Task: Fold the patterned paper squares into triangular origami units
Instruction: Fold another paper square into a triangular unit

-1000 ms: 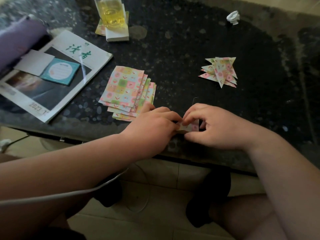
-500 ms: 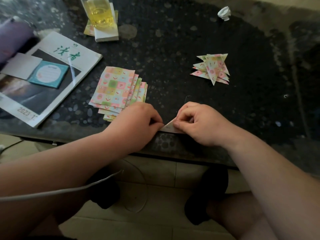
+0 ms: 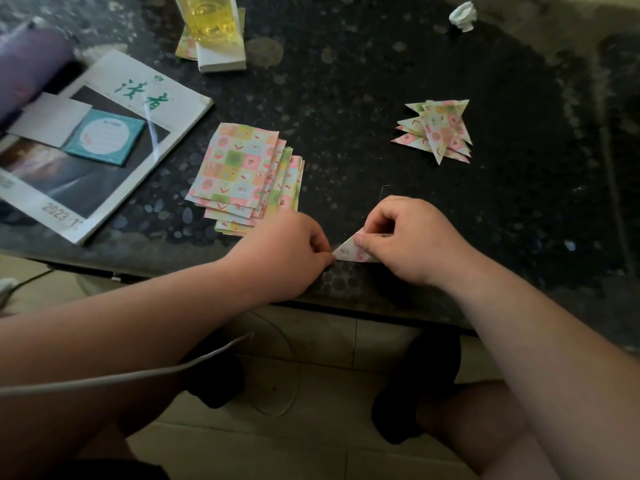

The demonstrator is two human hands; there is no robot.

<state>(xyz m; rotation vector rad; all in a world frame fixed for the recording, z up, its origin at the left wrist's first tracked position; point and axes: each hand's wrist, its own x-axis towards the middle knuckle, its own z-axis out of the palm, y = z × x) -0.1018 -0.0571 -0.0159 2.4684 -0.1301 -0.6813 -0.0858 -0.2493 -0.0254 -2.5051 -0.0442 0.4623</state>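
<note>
A second ago the left hand [image 3: 294,247] and right hand [image 3: 412,240] were pressed close together over a small folded piece that showed as a narrow strip between them. Now they sit slightly apart, and the piece shows as a folded triangle [image 3: 348,252] lying flat near the front edge of the desk [image 3: 346,98]. The left fingers [image 3: 322,245] are curled and pinch the triangle's left tip. The right thumb [image 3: 362,241] and curled forefinger grasp its upper edge. The fanned stack of patterned squares [image 3: 242,171] lies just beyond the left hand as before, and the pile of finished triangular units [image 3: 438,133] rests well apart, beyond the right hand, also unchanged. At the far edge a clear glass [image 3: 211,15] holds yellow liquid and stands on a white block [image 3: 221,58] with a patterned sheet tucked under it. A magazine [image 3: 145,109] to the left carries a teal notepad [image 3: 104,136] and a white card [image 3: 52,117]. A crumpled white scrap [image 3: 462,15] lies far right.
</note>
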